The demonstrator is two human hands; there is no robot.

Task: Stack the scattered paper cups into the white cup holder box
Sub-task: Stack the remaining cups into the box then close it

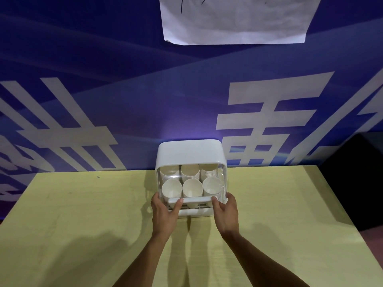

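Pinching the lower front corners of the white cup holder box (189,152), both hands work as a pair. Left thumb (179,203) lies on the left end of the white bar (194,199) across the front; right thumb (214,201) lies on its right end. The other fingers of each hand are held together and curve round the box's side walls; their tips are hidden behind the box, so how far they wrap cannot be told.

Left hand (164,212) clasps the front left corner, right hand (226,214) the front right corner, palms facing each other. Bare forearms (145,255) run back toward the desk's near edge.

Box sits at the middle of the far edge of the desk (83,214), its back close to the wall. Clear front cover (221,183) curves down over the contents to the bar. Paper cups (192,187) stand inside in two rows of three, mouths toward the camera; the back row shows nested rims.

Desk top is pale yellow-green, with the arms' shadows on it. Behind it hangs a blue banner (124,100) with large white characters, and a sheet of paper (234,19) is fixed high on it. A dark block (356,172) stands off the far right corner.
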